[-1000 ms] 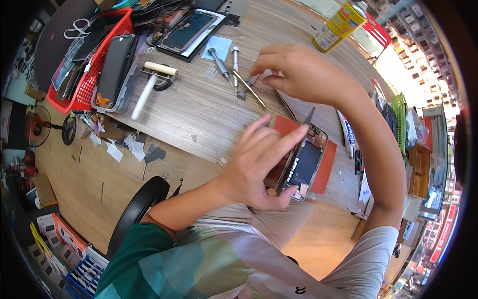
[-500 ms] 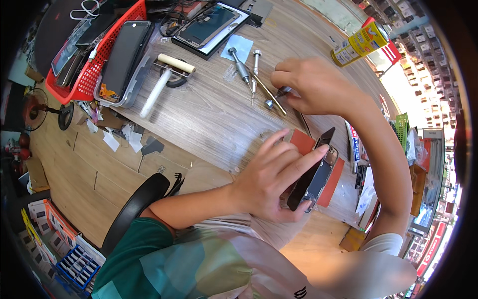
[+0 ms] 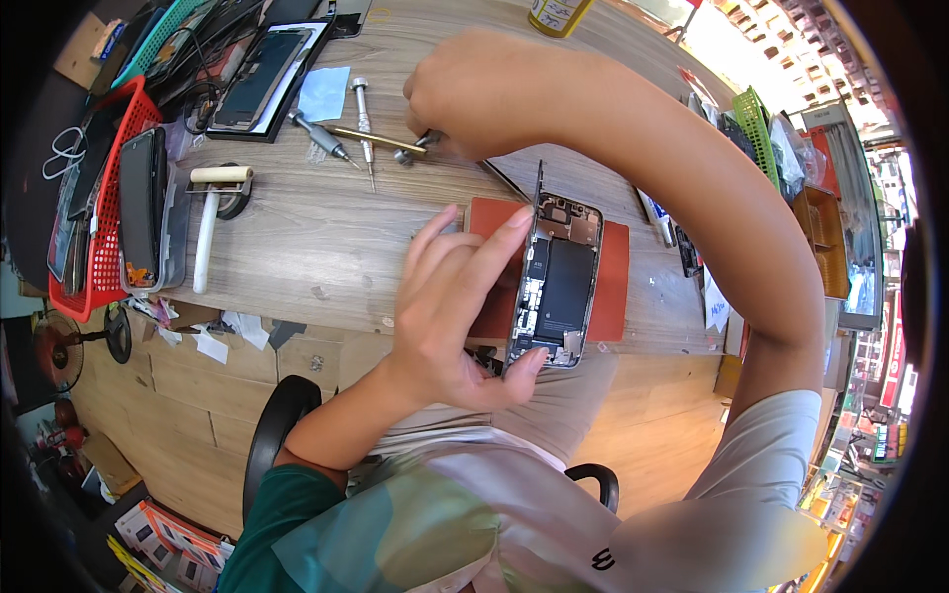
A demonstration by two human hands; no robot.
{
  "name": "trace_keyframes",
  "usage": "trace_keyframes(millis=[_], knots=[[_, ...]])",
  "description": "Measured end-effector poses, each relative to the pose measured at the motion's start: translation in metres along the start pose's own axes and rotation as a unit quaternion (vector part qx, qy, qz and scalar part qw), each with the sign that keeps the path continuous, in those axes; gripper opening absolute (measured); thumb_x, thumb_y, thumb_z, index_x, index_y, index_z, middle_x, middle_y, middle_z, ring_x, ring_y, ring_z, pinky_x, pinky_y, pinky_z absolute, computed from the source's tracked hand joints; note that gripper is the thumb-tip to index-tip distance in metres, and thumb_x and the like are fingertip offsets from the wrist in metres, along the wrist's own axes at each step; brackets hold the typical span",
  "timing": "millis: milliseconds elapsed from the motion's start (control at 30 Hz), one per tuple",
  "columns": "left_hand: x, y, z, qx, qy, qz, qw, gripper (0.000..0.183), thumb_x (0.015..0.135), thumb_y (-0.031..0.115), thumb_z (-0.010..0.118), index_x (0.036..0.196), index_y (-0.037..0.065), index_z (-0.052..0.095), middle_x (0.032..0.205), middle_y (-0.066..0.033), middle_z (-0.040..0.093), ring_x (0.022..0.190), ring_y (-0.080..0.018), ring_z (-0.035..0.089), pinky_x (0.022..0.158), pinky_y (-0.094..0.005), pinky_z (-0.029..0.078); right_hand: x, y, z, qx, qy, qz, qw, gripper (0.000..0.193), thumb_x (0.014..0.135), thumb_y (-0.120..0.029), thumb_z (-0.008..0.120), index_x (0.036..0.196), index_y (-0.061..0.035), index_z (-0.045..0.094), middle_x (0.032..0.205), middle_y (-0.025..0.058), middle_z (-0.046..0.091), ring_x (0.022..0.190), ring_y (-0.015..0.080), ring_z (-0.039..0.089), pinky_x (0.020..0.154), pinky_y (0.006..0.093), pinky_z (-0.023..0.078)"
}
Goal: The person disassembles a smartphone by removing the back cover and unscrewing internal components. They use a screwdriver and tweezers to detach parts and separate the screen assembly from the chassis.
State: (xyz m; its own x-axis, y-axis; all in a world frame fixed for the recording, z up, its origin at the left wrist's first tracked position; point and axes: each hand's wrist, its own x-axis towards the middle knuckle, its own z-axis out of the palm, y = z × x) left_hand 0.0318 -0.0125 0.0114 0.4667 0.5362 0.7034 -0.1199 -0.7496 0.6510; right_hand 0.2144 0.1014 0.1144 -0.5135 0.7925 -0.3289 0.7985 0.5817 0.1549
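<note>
My left hand (image 3: 450, 306) grips an opened phone (image 3: 568, 287) by its edges, thumb at the lower end and index finger at the upper. Its dark screen panel (image 3: 528, 257) stands up nearly edge-on along the left side, and the battery and inner boards are exposed. Beneath lies a reddish-brown mat (image 3: 613, 282). My right hand (image 3: 474, 94) is above the table, beyond the phone, with curled fingers. A small dark metallic piece shows by the fingertips, too hidden to name. Close by lie a grey-handled screwdriver (image 3: 321, 136), a silver screwdriver (image 3: 363, 124) and a brass-coloured rod (image 3: 371, 136).
A roller with a white handle (image 3: 207, 242) rests on the table's left part. Farther left stand a red basket (image 3: 107, 237) and a clear container holding phones. At the back are a phone screen on a black box (image 3: 267, 84), blue paper (image 3: 324, 94) and a yellow can (image 3: 559, 15).
The view has shifted, so the table things sit differently in it. The phone now faces up more squarely, its inside plainer to see. My right hand remains curled near the tools.
</note>
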Motion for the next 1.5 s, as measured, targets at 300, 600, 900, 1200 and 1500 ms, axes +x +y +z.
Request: trace_keyframes(millis=[300,600,900,1200,1500], knots=[[0.002,0.003,-0.001,0.011,-0.015,-0.009,1.0,0.098,0.07,0.034,0.085,0.152,-0.016,0.061,0.099,-0.0158,0.073,0.094,-0.0358,0.069,0.117,-0.0647,0.045,-0.013,0.028,0.035,0.305,0.047,-0.032,0.951,0.034,0.089,-0.025,0.089,0.112,-0.0012,0.08,0.104,0.0165,0.081,0.098,0.0357,0.077,0.086,0.0464,0.059],[0.005,0.005,-0.006,0.003,-0.051,-0.033,0.998,0.097,0.074,0.039,0.085,0.149,-0.019,0.062,0.111,-0.0222,0.077,0.096,-0.0376,0.07,0.118,-0.0659,0.044,-0.01,0.022,0.048,0.286,0.067,-0.059,0.954,0.029,0.088,-0.023,0.086,0.102,0.0007,0.076,0.098,0.0198,0.079,0.093,0.0373,0.075,0.082,0.046,0.058],[0.005,0.002,-0.005,0.002,-0.063,-0.029,0.998,0.097,0.079,0.045,0.084,0.15,-0.018,0.061,0.114,-0.0227,0.077,0.098,-0.0381,0.071,0.119,-0.0689,0.043,-0.079,0.022,-0.006,0.348,0.348,0.125,0.862,0.087,0.091,-0.012,0.078,0.167,0.0009,0.039,0.113,0.017,0.075,0.091,0.0265,0.078,0.084,0.0441,0.064],[0.004,0.003,-0.005,0.002,-0.046,-0.036,0.998,0.094,0.079,0.046,0.084,0.147,-0.015,0.065,0.104,-0.0193,0.076,0.095,-0.0372,0.071,0.117,-0.068,0.045,-0.178,-0.024,0.034,0.503,0.454,0.196,0.709,0.052,0.095,0.005,0.084,0.14,0.0029,0.059,0.112,0.0179,0.076,0.094,0.0216,0.078,0.085,0.0327,0.066],[0.005,0.003,-0.004,0.008,-0.042,-0.04,0.998,0.094,0.079,0.046,0.082,0.147,-0.016,0.065,0.09,-0.0149,0.072,0.091,-0.0358,0.069,0.116,-0.0635,0.046,-0.176,-0.079,0.082,0.509,0.441,0.189,0.714,0.055,0.093,0.015,0.084,0.137,-0.0002,0.053,0.123,0.0172,0.07,0.113,0.0227,0.076,0.097,0.0345,0.065]])
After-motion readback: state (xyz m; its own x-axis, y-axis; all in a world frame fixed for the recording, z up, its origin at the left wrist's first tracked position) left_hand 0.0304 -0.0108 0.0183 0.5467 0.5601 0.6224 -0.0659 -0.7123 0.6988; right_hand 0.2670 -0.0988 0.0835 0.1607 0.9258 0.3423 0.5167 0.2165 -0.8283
